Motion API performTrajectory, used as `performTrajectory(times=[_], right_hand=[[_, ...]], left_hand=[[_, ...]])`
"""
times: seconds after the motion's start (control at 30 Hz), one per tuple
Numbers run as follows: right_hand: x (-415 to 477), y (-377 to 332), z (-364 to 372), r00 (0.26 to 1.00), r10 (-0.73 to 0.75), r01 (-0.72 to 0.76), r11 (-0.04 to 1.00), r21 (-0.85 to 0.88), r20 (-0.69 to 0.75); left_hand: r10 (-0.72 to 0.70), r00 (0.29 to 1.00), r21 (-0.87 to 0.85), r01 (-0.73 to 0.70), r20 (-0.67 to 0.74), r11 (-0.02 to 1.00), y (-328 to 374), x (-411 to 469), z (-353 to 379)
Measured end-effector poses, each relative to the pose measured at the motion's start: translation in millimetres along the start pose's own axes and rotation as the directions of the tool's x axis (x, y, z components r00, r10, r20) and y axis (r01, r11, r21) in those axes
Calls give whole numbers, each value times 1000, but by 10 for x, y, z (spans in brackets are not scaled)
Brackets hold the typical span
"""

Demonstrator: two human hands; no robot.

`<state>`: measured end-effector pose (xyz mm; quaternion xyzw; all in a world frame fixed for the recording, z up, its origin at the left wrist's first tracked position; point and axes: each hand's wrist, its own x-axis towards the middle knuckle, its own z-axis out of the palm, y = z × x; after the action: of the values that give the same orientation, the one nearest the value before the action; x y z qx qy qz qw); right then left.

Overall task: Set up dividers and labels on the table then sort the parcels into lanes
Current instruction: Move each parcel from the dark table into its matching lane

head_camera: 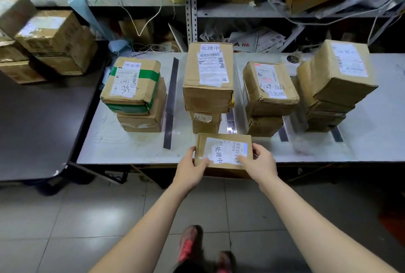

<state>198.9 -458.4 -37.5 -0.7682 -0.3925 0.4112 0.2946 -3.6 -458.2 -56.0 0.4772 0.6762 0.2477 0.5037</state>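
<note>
The flat cardboard parcel (223,151) was held just below the centre of the frame, at the near edge of the counter (131,147), right in front of the second stack (208,79), whose top box was marked with the same handwritten label. Both short ends were pinched: the left grip (192,164) was closed on the left end with the thumb on top, and the right grip (262,163) on the right end likewise. It was probably light and fairly stiff, tbh. The taped label looked slick, so the bare cardboard ends seemed the safer hold. The parcel was kept roughly level, squarely between the two grips.
</note>
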Motion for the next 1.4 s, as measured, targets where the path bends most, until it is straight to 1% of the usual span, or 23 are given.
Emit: performTrajectory(times=[0.17, 0.23, 0.37, 0.5, 0.57, 0.67, 0.8, 1.1, 1.3, 1.4], right_hand=[[141, -62, 196, 998, 19, -22, 999, 39, 65], [182, -73, 253, 997, 27, -30, 999, 43, 67], [219, -119, 330, 997, 0, -3, 999, 46, 78], [256, -155, 375, 997, -11, 8, 999, 38, 81], [251, -162, 401, 996, -8, 4, 999, 38, 89], [223, -137, 452, 996, 7, -11, 999, 43, 93], [210, -114, 489, 996, 12, -15, 999, 42, 84], [239, -162, 577, 995, 12, -11, 1000, -10, 103], [274, -197, 622, 993, 29, -26, 999, -26, 116], [284, -174, 647, 991, 16, -13, 1000, -24, 134]], left_hand=[[-18, 999, -35, 16, -48, 999, -86, 152, -69], [-19, 997, -28, 17, -74, 999, -129, 190, -81], [-39, 984, -37, 33, -173, 999, -210, 259, -108], [-6, 963, 6, 8, -268, 1000, -226, 359, -188], [-19, 968, 64, 36, -252, 997, -218, 422, -236], [-56, 973, 88, 78, -223, 993, -217, 539, -312], [-33, 977, 134, 62, -211, 989, -199, 684, -373], [43, 974, 70, -28, -221, 997, -268, 708, -429], [47, 980, 65, -35, -194, 997, -270, 712, -456], [25, 976, 63, -12, -216, 998, -324, 696, -474]])
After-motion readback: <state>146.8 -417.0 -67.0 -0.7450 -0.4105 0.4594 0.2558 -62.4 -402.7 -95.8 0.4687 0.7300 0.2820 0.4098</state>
